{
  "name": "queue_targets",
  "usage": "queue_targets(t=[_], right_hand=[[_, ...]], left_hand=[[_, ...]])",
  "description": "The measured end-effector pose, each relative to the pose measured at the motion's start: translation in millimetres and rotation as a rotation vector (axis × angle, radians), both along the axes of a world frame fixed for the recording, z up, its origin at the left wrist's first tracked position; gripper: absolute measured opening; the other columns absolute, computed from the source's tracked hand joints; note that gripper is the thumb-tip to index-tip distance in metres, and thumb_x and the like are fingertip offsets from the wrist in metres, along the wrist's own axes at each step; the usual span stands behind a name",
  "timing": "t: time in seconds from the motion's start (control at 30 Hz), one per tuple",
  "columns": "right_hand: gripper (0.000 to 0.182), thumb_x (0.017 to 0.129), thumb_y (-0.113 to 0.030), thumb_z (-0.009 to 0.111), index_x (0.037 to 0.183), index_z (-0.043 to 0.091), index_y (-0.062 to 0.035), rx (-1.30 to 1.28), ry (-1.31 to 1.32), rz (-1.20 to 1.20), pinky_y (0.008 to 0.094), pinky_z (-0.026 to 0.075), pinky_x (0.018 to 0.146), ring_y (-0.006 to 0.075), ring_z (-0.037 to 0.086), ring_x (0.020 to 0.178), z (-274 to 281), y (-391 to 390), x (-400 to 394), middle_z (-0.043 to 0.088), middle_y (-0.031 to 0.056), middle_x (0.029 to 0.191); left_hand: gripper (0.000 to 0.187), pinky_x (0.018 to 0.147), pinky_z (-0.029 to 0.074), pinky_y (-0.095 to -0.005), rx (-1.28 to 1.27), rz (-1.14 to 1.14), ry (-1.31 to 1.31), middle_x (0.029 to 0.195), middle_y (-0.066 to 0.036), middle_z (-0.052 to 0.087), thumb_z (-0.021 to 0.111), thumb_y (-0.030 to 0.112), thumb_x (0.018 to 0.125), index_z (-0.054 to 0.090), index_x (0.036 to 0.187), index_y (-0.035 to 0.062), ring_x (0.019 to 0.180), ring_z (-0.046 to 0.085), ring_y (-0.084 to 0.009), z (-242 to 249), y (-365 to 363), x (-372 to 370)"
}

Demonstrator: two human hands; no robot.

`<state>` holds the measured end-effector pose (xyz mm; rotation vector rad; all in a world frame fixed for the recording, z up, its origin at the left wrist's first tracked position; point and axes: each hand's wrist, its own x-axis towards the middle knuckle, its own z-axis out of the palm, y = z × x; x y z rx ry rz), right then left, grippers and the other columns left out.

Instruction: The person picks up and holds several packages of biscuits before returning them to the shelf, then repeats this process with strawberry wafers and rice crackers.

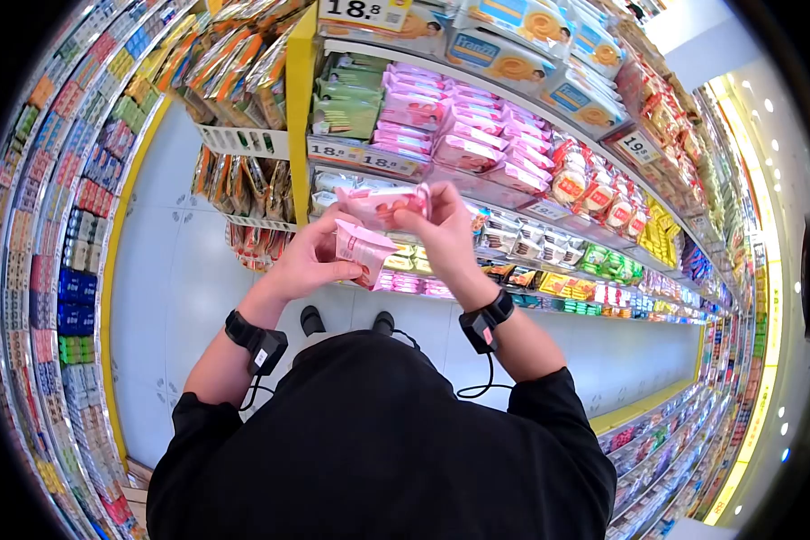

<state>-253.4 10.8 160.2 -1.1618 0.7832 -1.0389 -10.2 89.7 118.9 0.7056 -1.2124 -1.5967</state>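
Note:
My left hand (310, 259) grips a pink snack packet (362, 249) at chest height, tilted on its side. Just above it my right hand (441, 229) holds a second pink packet (382, 204) by its right end, lying flat. The two packets almost touch. Both hands are raised in front of a store shelf, and each wrist wears a black band with a cable. Straight beyond the hands, a shelf row (463, 135) carries several matching pink packets.
Green packets (346, 103) sit left of the pink ones, above price tags (364, 160). A yellow shelf post (299, 108) stands at the left. Hanging snack bags (243, 184) fill the end rack. A white tiled aisle floor (166, 270) runs below, with shelving on both sides.

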Motion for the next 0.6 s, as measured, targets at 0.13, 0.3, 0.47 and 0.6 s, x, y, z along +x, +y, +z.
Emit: queue_targets(t=[0.13,0.3,0.47,0.6], right_hand=[[0.034,0.090,-0.003,0.087,0.108,0.058,-0.0053,0.079,0.061,0.063,0.0261,0.057,0.082,0.0095,0.070,0.094,-28.1,5.9,-13.3,0.073,0.0034,0.102],[0.030,0.095,0.000,0.080,0.118,0.061,-0.0007,0.038,0.245,0.212,0.0277,0.059,0.084,0.0103,0.070,0.100,-38.5,-2.5,-28.2,0.070,0.0045,0.110],[0.032,0.096,-0.011,0.083,0.121,0.068,0.0015,-0.149,0.484,0.328,0.0279,0.057,0.074,0.0100,0.070,0.086,-9.5,-7.8,-32.0,0.073,0.0059,0.102],[0.031,0.093,-0.014,0.085,0.116,0.072,0.0019,-0.279,0.613,0.356,0.0322,0.058,0.075,0.0147,0.072,0.083,4.6,-14.4,-28.3,0.076,0.0087,0.098]], left_hand=[[0.055,0.095,0.063,-0.0366,0.106,0.063,-0.025,0.125,-0.007,0.071,0.086,0.006,0.090,0.058,0.137,0.0043,0.112,0.073,-0.0169,4.0,-2.5,-9.6],[0.047,0.089,0.066,-0.0353,0.226,0.009,-0.097,0.116,-0.008,0.073,0.083,0.001,0.092,0.059,0.133,0.0033,0.105,0.075,-0.0169,10.5,-1.7,-10.8],[0.042,0.086,0.068,-0.0353,0.194,-0.034,-0.178,0.114,-0.008,0.072,0.081,-0.001,0.093,0.058,0.128,0.0031,0.103,0.075,-0.0165,13.1,-7.9,-4.6],[0.042,0.087,0.067,-0.0358,0.140,-0.026,-0.226,0.120,-0.009,0.072,0.082,0.000,0.092,0.058,0.126,0.0033,0.104,0.074,-0.0152,15.3,-7.9,-3.1]])
